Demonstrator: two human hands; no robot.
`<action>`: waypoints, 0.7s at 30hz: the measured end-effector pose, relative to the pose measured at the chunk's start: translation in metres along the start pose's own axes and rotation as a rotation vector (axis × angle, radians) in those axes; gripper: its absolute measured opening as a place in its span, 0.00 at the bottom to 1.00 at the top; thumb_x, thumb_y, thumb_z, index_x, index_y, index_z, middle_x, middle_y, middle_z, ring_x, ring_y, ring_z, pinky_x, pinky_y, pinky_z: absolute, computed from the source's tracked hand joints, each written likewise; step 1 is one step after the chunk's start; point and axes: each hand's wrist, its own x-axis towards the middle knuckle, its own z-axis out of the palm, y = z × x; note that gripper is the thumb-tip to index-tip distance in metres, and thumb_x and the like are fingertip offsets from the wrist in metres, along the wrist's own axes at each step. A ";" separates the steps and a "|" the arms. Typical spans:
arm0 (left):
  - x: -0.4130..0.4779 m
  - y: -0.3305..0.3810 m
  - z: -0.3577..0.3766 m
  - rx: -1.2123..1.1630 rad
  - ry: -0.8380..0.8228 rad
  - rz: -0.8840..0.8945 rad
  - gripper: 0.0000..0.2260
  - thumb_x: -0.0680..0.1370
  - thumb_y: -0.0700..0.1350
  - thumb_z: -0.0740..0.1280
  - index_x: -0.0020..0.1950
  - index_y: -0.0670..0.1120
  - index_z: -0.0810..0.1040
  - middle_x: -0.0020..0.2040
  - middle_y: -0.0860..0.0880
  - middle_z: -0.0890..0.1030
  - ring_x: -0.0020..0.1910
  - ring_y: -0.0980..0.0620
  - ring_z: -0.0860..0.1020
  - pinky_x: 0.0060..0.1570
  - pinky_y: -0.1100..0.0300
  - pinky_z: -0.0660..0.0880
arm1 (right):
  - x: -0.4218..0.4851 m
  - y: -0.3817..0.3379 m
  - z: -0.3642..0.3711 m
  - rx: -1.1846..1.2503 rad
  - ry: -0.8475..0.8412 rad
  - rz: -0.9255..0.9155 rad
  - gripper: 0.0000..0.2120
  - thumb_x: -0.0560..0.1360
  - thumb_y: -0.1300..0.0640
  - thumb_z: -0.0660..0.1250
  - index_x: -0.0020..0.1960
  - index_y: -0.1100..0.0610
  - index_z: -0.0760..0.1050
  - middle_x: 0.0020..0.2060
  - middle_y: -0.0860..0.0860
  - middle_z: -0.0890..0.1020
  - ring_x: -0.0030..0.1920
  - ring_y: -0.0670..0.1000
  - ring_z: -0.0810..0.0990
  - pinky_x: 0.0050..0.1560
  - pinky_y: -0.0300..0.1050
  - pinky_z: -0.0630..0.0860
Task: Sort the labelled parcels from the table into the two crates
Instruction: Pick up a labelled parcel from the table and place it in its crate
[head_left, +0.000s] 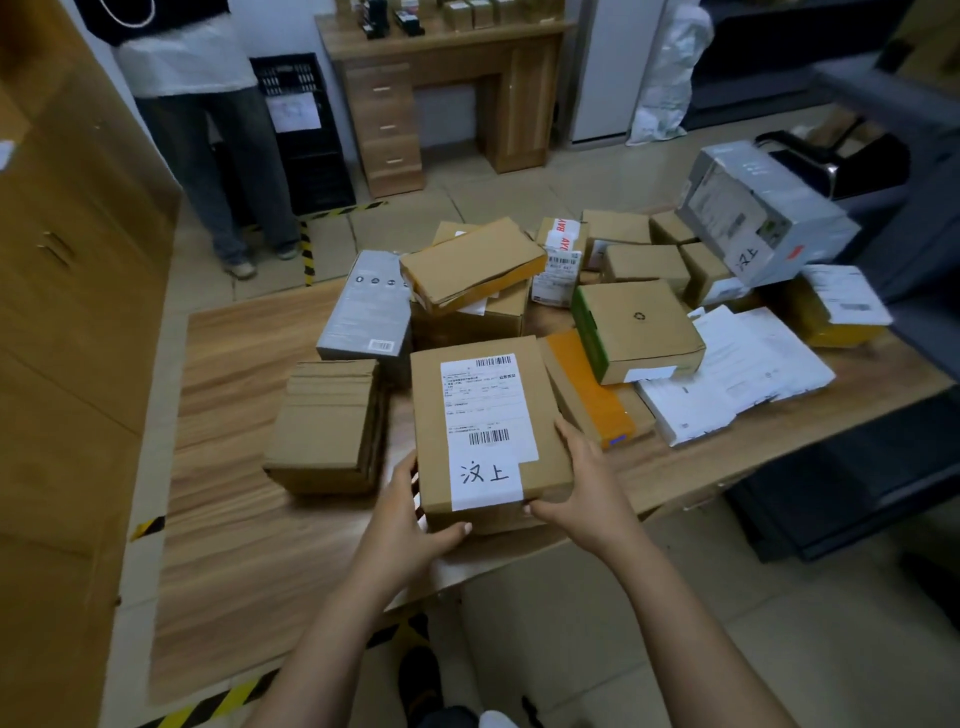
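Two bare hands are gripping one flat brown parcel over the near part of a wooden table. The left hand is curling round its near-left corner. The right hand is clasping its right side, thumb lying along the near edge. The parcel's white label is facing up, showing two barcodes and two handwritten characters. Whether the parcel is resting on the tabletop or lifted just off it cannot be told.

Behind it, more than a dozen other parcels are lying heaped across the table. One stack of flattened cartons is sitting just to its left, and one grey box is lying beyond that stack. One green-sided box is resting on one orange-taped box just to its right, with white mailers spreading toward the right edge. A second, larger grey box is tilting atop the far-right pile.

Across the floor, one other person is standing beside black crates stacked at the wall, their number unclear, next to one wooden desk with three drawers.
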 end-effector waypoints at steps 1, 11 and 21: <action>0.002 0.000 0.000 -0.028 0.001 -0.009 0.45 0.67 0.38 0.79 0.76 0.53 0.55 0.64 0.59 0.66 0.65 0.62 0.64 0.47 0.82 0.65 | 0.000 0.000 -0.001 0.035 -0.004 0.013 0.55 0.65 0.60 0.80 0.79 0.48 0.48 0.69 0.44 0.63 0.70 0.44 0.63 0.66 0.39 0.61; 0.001 0.025 -0.007 -0.066 0.043 0.064 0.47 0.64 0.41 0.81 0.73 0.56 0.56 0.59 0.69 0.65 0.58 0.70 0.66 0.45 0.81 0.65 | -0.002 -0.006 -0.012 0.177 -0.017 0.030 0.49 0.63 0.64 0.80 0.76 0.51 0.57 0.59 0.41 0.71 0.63 0.45 0.71 0.55 0.34 0.68; -0.017 0.101 -0.027 -0.122 0.149 0.361 0.48 0.64 0.44 0.81 0.76 0.53 0.56 0.71 0.58 0.66 0.62 0.76 0.66 0.54 0.74 0.73 | -0.027 -0.054 -0.068 0.238 0.165 -0.231 0.49 0.60 0.49 0.83 0.70 0.41 0.54 0.64 0.31 0.66 0.61 0.26 0.65 0.60 0.22 0.63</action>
